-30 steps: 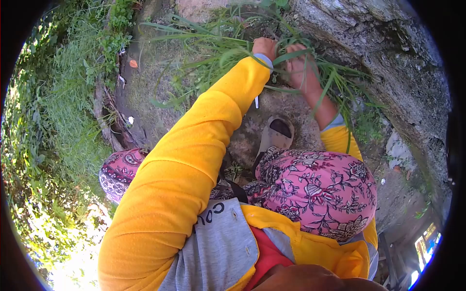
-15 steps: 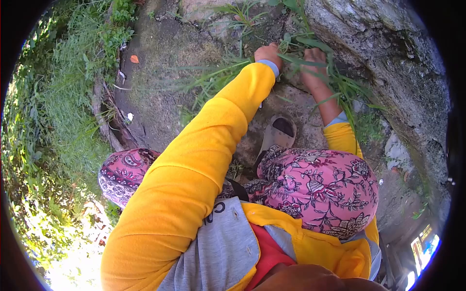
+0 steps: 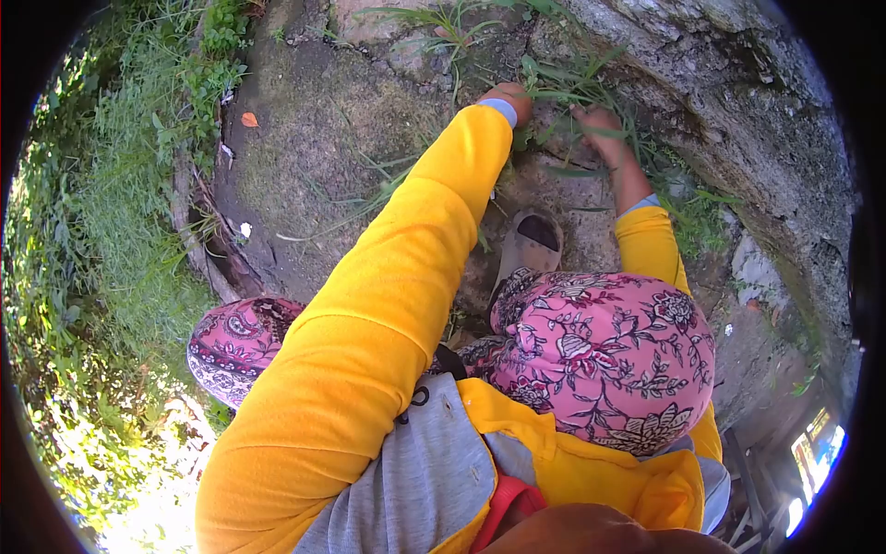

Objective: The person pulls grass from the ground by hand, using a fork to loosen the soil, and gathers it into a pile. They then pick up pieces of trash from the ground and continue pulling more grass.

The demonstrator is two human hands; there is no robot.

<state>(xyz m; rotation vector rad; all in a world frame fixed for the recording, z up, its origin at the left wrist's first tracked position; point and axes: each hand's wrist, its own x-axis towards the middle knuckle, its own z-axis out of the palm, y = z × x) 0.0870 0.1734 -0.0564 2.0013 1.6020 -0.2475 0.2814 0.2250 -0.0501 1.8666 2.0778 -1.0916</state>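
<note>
Left hand (image 3: 510,102): at the upper middle of the view, beyond the end of its yellow sleeve (image 3: 397,249), back of the hand uppermost. Fingers curled down and mostly out of sight; cannot tell how far they are closed or whether they have hold of anything.

Right hand (image 3: 600,127): just to the right of the left hand, the two apart. Fingers partly bent and directed toward the left hand, at the lower edge of the grass. Blades overlap near the fingertips; cannot tell whether any are gripped.

Grass (image 3: 581,85): green blades between and just above the hands, next to the foot of the large rock (image 3: 738,120). One broad leaf (image 3: 577,172) lies below the right hand. Longer thin stalks (image 3: 392,189) lie over the stony ground (image 3: 305,138) to the left of the yellow sleeve. A separate tuft (image 3: 452,30) stands near the top edge.

Hollow places: a groove (image 3: 233,263) runs between the ground and the greenery (image 3: 138,203) on the left; its inside is in shadow, contents unclear. The grey shoe (image 3: 531,254) below the hands has a dark patch at its front; cannot tell what fills it. Flowered trousers (image 3: 600,360) reach down to the shoe.
</note>
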